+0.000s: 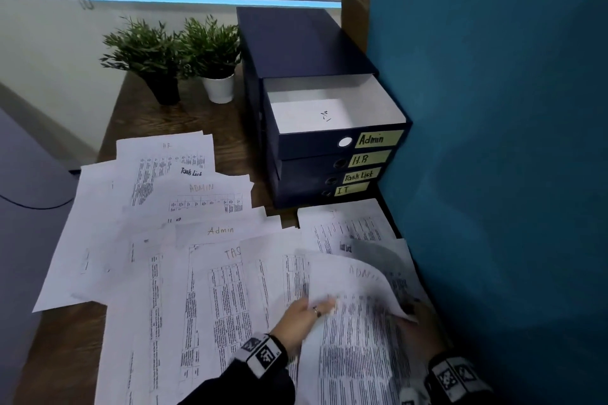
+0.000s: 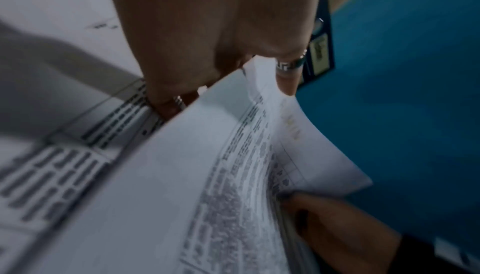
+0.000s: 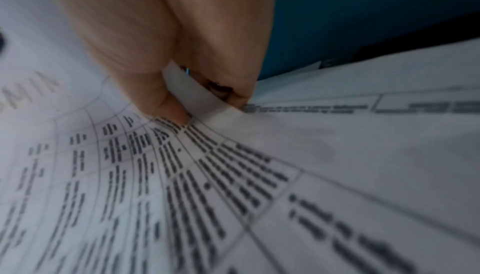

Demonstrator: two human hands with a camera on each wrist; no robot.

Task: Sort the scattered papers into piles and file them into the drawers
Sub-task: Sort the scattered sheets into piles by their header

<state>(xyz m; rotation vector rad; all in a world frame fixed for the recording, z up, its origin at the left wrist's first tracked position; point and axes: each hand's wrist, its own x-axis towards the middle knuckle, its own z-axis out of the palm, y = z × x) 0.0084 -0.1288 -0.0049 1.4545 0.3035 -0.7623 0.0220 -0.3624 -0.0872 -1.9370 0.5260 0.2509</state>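
On the dark wooden desk (image 1: 184, 115), the navy cardboard drawer box (image 1: 296, 52), labelled Admin, H.R, Task List and IT, has its top drawer (image 1: 332, 108) open, white printed papers (image 1: 184, 240) lie scattered, and left hand (image 1: 301, 314) and right hand (image 1: 424, 319) pinch a curled ADMIN sheet (image 1: 355, 293).

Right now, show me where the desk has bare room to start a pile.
Bare wood shows in front of the two potted plants, left of the drawer unit, behind the farthest sheets. Another strip lies at the near left corner of the desk. The middle and right are crowded with overlapping papers, where both hands hold the ADMIN sheet.
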